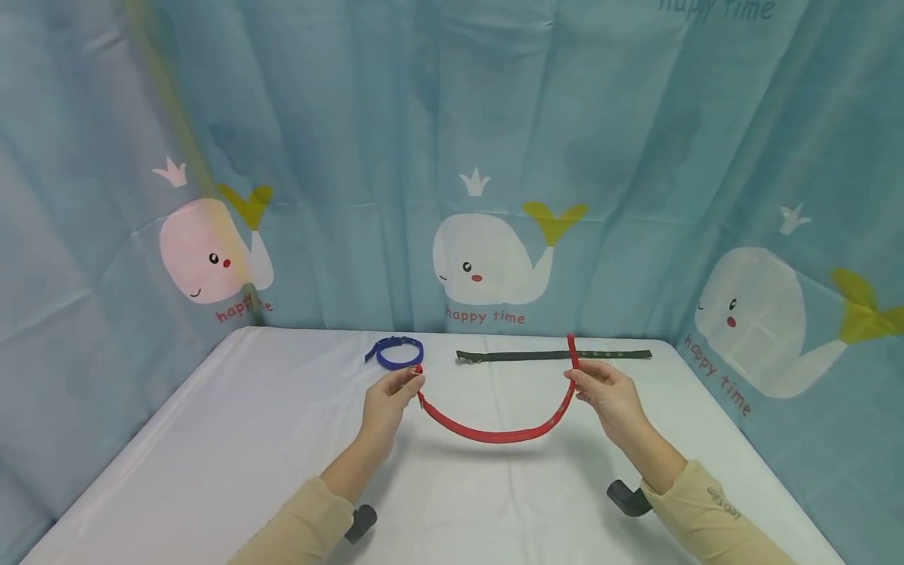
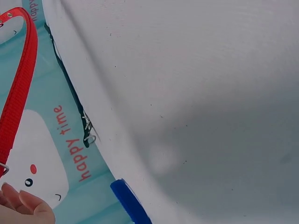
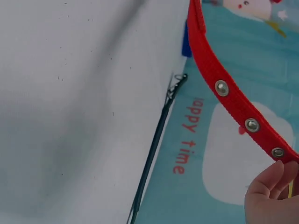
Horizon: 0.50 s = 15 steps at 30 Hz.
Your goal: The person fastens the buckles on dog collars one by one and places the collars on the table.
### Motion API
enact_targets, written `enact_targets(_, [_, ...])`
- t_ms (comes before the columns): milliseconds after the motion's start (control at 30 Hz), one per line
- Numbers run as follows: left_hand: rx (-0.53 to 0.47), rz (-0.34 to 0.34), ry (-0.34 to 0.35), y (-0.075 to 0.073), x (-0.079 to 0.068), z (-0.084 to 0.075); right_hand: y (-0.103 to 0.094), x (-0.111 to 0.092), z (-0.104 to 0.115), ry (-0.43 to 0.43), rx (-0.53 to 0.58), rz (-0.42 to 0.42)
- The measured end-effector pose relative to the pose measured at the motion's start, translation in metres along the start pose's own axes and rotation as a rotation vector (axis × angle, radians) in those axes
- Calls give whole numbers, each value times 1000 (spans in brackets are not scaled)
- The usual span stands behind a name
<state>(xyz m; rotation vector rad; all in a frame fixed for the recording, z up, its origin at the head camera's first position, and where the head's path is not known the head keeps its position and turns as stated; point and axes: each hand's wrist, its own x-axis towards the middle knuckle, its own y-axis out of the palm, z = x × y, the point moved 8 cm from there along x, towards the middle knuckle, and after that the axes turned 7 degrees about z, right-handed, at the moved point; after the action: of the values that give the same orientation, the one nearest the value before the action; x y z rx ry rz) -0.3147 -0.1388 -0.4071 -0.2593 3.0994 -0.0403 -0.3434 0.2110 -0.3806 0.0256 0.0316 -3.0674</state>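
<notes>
A red collar point(image 1: 497, 436) hangs in a U-shaped curve above the white table, stretched between two hands. The left hand point(image 1: 388, 400) pinches its buckle end; a bit of metal shows beside those fingers in the left wrist view. Near the other end, the right hand point(image 1: 610, 396) pinches the strap between thumb and fingers, and the free tip sticks up above. Metal eyelets point(image 3: 252, 125) line that part of the strap. Behind the left hand lies a blue collar point(image 1: 397, 341) closed into a ring. A dark green collar point(image 1: 526, 356) lies straight along the back, partly crossed by the red tip.
The white table point(image 1: 212, 463) ends at the back and sides against a blue curtain point(image 1: 339, 157) printed with whales. Short black curved pieces point(image 1: 627, 498) show beside both forearms, close to the beige sleeves point(image 1: 706, 510).
</notes>
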Motion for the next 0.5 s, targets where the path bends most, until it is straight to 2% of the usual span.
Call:
enact_targets(300, [61, 6, 40, -2, -6, -5, 15, -4, -1, 2, -94, 53])
enact_targets(500, [64, 19, 61, -1, -8, -8, 22, -4, 0, -13, -140, 75])
